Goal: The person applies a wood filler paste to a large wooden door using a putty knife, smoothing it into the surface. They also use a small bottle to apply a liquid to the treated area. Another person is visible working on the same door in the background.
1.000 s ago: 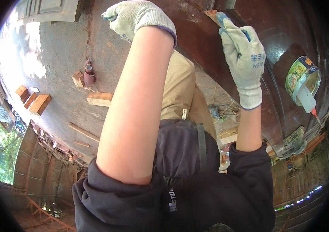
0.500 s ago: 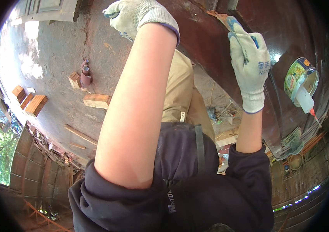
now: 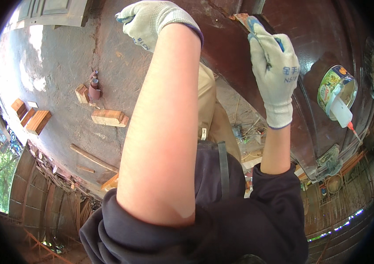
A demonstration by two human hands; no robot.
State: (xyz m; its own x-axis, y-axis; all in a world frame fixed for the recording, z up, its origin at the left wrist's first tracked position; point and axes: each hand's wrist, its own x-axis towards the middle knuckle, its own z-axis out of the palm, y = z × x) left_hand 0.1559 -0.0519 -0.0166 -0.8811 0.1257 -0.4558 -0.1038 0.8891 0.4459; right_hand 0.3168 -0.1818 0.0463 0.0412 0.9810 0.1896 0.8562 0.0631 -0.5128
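Note:
Both my hands wear white knit gloves with blue-coated fingers. My right hand (image 3: 275,72) is closed on a thin flat piece stained rust-brown (image 3: 242,18), which looks like a scraper blade. Its tip is against or just over a glossy dark red-brown wooden panel (image 3: 235,48). My left hand (image 3: 154,23) is up at the top edge, left of the panel, with its fingers curled; what they hold, if anything, is hidden. An open round tin (image 3: 326,90) with a colourful label sits on the panel to the right, a white bottle with a red nozzle (image 3: 341,112) leaning at its rim.
Wood blocks (image 3: 108,118) and a brown cylindrical object (image 3: 94,91) lie on the rough grey floor (image 3: 64,57) to the left. A grey panelled door (image 3: 59,12) is at the far left. A wooden strip (image 3: 92,157) lies nearer. Scraps (image 3: 253,134) litter the floor beneath the panel.
My right hand has shifted slightly left and up along the panel with the flat piece. My left hand has barely moved. The whole view has tilted a little.

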